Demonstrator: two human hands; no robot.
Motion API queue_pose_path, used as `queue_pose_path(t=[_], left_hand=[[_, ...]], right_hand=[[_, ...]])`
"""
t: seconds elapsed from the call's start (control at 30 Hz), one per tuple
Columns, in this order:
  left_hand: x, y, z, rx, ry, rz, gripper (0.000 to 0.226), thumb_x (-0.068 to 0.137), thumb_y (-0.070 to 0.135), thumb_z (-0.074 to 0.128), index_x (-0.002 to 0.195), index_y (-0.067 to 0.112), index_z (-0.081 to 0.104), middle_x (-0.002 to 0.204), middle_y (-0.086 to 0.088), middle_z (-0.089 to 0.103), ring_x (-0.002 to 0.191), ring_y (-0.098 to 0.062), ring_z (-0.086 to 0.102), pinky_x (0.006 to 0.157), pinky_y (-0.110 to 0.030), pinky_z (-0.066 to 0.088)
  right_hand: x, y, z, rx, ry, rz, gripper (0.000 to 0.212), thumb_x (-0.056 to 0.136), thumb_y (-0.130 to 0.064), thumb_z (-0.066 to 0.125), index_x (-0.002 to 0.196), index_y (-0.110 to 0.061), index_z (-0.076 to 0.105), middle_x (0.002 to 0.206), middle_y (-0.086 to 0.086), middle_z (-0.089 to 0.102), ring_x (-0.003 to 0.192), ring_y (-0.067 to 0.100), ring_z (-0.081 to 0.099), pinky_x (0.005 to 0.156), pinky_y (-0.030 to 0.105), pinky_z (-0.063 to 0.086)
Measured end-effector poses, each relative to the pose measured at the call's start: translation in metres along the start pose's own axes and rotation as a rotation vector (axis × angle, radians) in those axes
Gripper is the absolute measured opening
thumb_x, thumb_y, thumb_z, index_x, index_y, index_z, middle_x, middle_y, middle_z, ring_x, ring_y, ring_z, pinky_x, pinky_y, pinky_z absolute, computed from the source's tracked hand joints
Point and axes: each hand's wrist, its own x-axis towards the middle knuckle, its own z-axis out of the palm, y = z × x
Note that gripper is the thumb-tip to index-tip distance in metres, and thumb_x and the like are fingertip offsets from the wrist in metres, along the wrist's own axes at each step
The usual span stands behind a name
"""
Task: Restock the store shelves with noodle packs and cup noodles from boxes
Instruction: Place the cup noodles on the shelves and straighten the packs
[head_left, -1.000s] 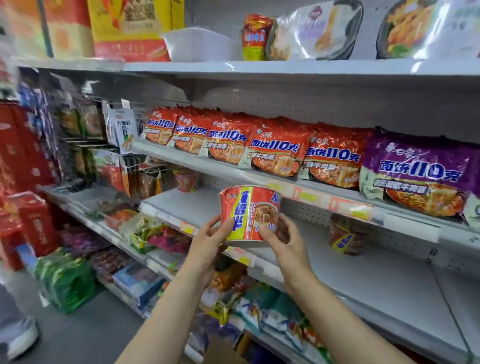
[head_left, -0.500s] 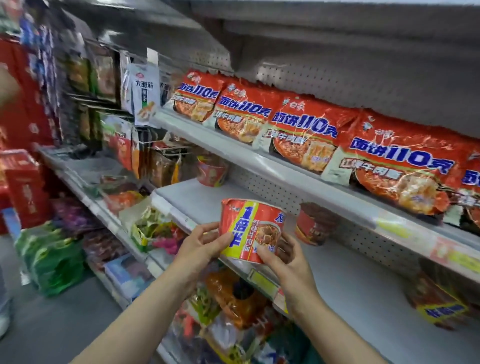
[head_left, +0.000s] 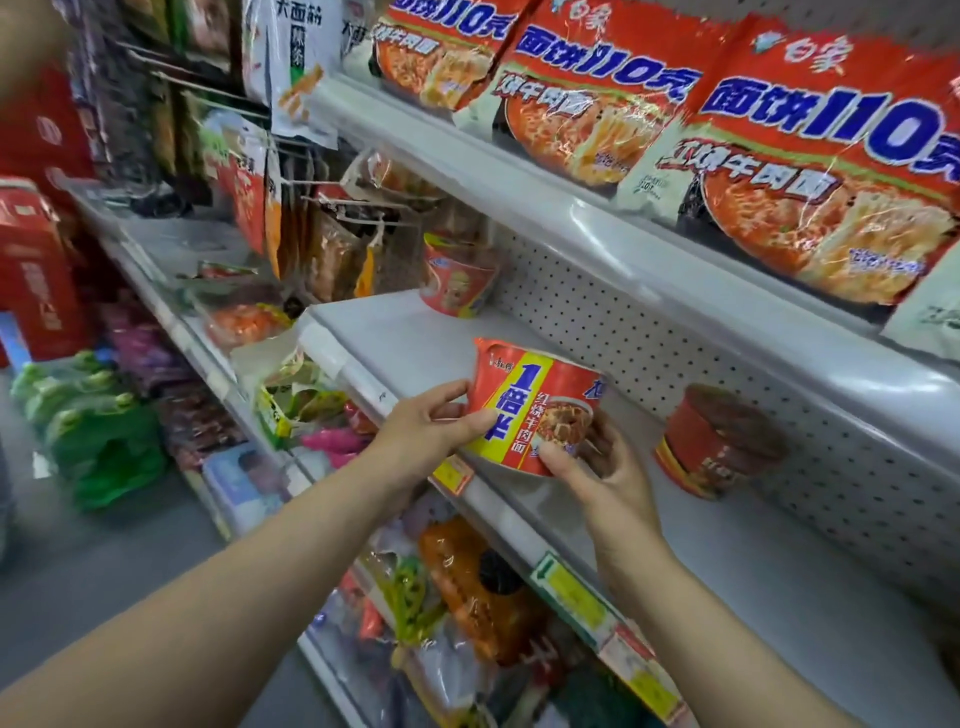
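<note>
Holding the cup noodle (head_left: 532, 410) over the shelf (head_left: 415, 332) front edge, left hand (head_left: 431, 431) and right hand (head_left: 597, 467) each grip it; two cups already stocked at 12 and 3 o'clock; placement pending, most shelf space unfilled
</note>
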Motion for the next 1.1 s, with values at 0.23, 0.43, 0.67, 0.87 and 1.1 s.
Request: queue_pose_path(t=[0.23, 0.43, 0.67, 0.87, 1.1], left_hand=[[-0.003, 0.005, 0.011, 0.029, 0.056, -0.011, 0.058, 0.083, 0.030, 0.078, 0.136, 0.021, 0.057, 0.115, -0.001, 0.073, 0.094, -0.005, 0.070, 0.072, -0.017, 0.049], [-0.009, 0.005, 0.011, 0.100, 0.139, 0.003, 0.059, 0.083, 0.034, 0.080, 0.132, 0.015, 0.054, 0.117, -0.004, 0.071, 0.105, -0.016, 0.068, 0.080, -0.027, 0.050], [0.014, -0.006, 0.004, 0.128, 0.108, 0.003, 0.055, 0.081, 0.036, 0.081, 0.128, 0.016, 0.060, 0.117, -0.003, 0.072, 0.102, -0.014, 0.070, 0.081, -0.025, 0.054], [0.080, 0.008, -0.021, 0.164, 0.022, 0.048, 0.053, 0.084, 0.029, 0.079, 0.131, 0.012, 0.059, 0.119, -0.005, 0.070, 0.096, -0.006, 0.068, 0.065, -0.010, 0.050], [0.156, 0.022, -0.052, 0.183, -0.100, 0.050, 0.046, 0.086, 0.027, 0.077, 0.127, 0.017, 0.060, 0.115, 0.002, 0.070, 0.102, -0.013, 0.070, 0.095, -0.034, 0.057]], right_hand=[[0.010, 0.007, -0.008, 0.017, -0.033, -0.036, 0.083, 0.062, -0.039, 0.091, 0.137, -0.029, 0.056, 0.127, -0.008, 0.068, 0.116, 0.006, 0.065, 0.095, 0.027, 0.053], [0.007, 0.016, -0.007, 0.030, -0.050, -0.066, 0.082, 0.063, -0.045, 0.093, 0.136, -0.032, 0.057, 0.127, -0.008, 0.068, 0.117, 0.006, 0.064, 0.098, 0.031, 0.053], [0.019, 0.027, 0.000, 0.025, -0.012, -0.064, 0.076, 0.068, -0.036, 0.090, 0.136, -0.029, 0.056, 0.126, -0.009, 0.068, 0.114, 0.004, 0.065, 0.092, 0.023, 0.054], [0.067, 0.027, 0.030, 0.001, 0.086, -0.071, 0.080, 0.064, -0.040, 0.086, 0.138, -0.030, 0.055, 0.128, -0.011, 0.067, 0.115, 0.005, 0.065, 0.096, 0.028, 0.053], [0.133, 0.042, 0.065, -0.011, 0.158, -0.092, 0.081, 0.065, -0.036, 0.089, 0.138, -0.024, 0.056, 0.128, -0.008, 0.069, 0.116, 0.007, 0.066, 0.098, 0.031, 0.054]])
